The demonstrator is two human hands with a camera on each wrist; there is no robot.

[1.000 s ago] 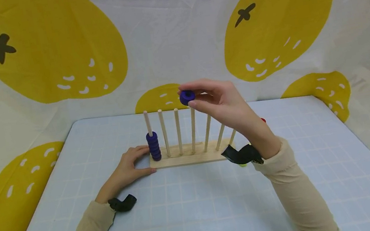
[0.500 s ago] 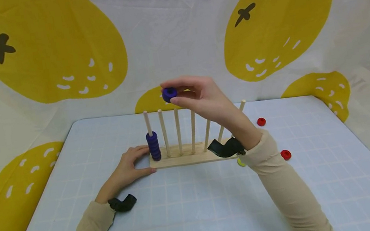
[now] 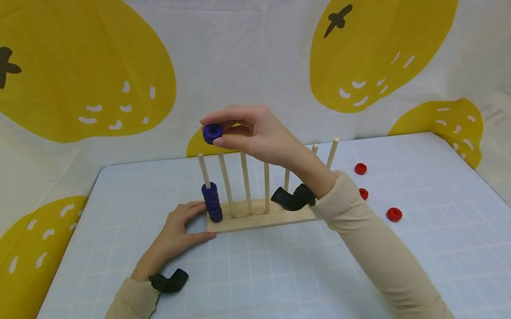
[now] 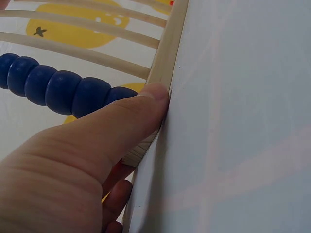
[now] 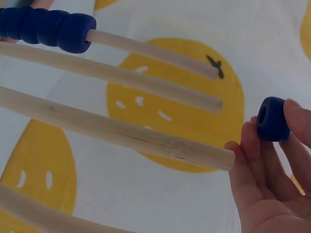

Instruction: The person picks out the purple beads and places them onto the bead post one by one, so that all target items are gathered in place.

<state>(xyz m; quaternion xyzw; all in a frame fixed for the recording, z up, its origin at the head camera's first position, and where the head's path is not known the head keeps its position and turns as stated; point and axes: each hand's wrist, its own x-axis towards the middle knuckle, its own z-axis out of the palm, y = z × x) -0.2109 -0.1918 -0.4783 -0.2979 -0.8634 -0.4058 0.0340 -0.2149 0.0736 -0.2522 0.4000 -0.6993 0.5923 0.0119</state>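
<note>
My right hand (image 3: 256, 132) pinches a dark blue bead (image 3: 213, 133) between thumb and fingertips, above the pegs. In the right wrist view that blue bead (image 5: 274, 119) shows its hole, apart from the peg tips. A wooden peg rack (image 3: 255, 221) stands on the table with a row of upright pegs. Its leftmost peg carries a stack of blue beads (image 3: 212, 203), with the peg's top bare. My left hand (image 3: 178, 231) grips the rack's left end. In the left wrist view the thumb (image 4: 131, 114) presses the front edge of the base; the other fingers are partly hidden behind.
Several red beads, among them a near one (image 3: 394, 214) and a far one (image 3: 360, 168), lie on the table (image 3: 255, 292) right of the rack. A yellow-green bead is mostly hidden by my right sleeve (image 3: 370, 230). A fruit-patterned cloth (image 3: 238, 46) hangs behind the table.
My right hand has moved left with the blue bead, from above the middle pegs toward the leftmost ones. Red beads at the right have come into sight. My left hand has stayed still.
</note>
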